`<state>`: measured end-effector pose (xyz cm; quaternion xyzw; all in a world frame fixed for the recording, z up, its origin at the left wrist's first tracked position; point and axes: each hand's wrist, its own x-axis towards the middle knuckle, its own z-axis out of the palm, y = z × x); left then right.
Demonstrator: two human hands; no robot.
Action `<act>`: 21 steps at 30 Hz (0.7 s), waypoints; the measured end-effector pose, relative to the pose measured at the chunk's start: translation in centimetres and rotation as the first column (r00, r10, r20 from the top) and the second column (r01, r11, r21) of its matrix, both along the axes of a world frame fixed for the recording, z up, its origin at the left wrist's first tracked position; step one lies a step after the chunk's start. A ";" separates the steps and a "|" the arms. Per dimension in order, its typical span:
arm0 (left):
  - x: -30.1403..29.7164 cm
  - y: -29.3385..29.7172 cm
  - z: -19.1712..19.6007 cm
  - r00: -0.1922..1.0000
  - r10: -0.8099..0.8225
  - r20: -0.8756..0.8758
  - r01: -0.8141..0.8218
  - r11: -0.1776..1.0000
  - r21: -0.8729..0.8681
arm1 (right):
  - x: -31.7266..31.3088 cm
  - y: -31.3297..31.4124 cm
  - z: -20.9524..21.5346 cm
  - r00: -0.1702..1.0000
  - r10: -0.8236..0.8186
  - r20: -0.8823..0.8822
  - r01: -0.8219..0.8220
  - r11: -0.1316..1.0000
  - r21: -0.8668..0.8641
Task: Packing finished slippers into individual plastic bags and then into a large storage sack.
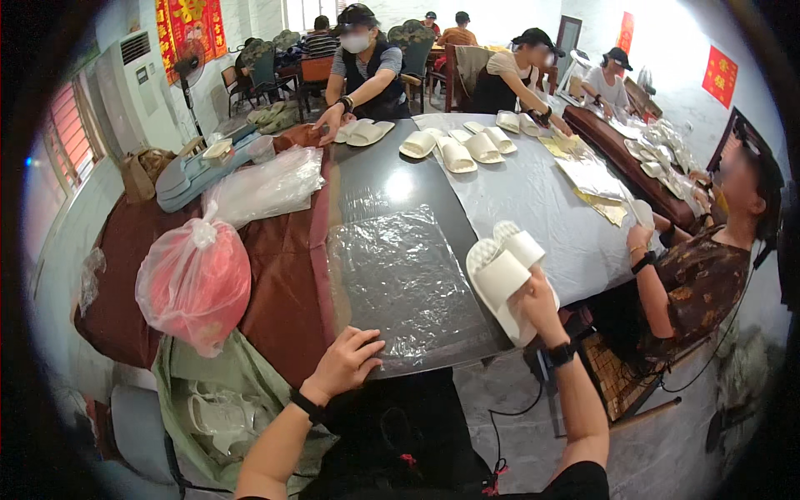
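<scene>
My right hand (540,305) grips a pair of cream slippers (505,275) at their right side, above the table's near edge. One slipper partly overlaps the other. A clear plastic bag (408,275) lies flat and wrinkled on the dark tabletop in front of me. My left hand (346,360) rests at the bag's near left corner, fingers slightly bent and apart; its thumb is hidden. More cream slippers (458,153) stand across the far part of the table.
On the left are a stack of clear bags (267,185), a tied bag with pink contents (200,279) and a green sack (187,375). A co-worker (696,258) sits at the right, near papers (593,178). Another person (367,71) across the table touches slippers.
</scene>
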<state>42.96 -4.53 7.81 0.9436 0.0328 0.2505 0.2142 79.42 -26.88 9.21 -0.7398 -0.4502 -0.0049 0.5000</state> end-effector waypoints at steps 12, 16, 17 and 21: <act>0.0 0.1 1.0 0.959 0.186 0.215 -0.108 0.937 -0.331 | -8.1 -4.7 2.8 0.958 -0.152 -0.242 0.208 0.952 0.223; -0.4 -0.2 3.7 0.930 0.286 0.229 0.030 0.564 -0.825 | -8.4 -5.4 3.5 0.906 -0.094 -0.413 0.286 0.855 0.433; -0.4 -0.4 3.9 0.903 0.309 0.298 0.182 0.354 -0.917 | -8.8 -5.5 3.9 0.923 -0.107 -0.369 0.272 0.859 0.432; -0.5 -1.3 4.9 0.846 0.413 0.337 0.400 -0.075 -0.913 | -10.3 -5.1 3.5 0.952 -0.078 -0.298 0.194 0.903 0.384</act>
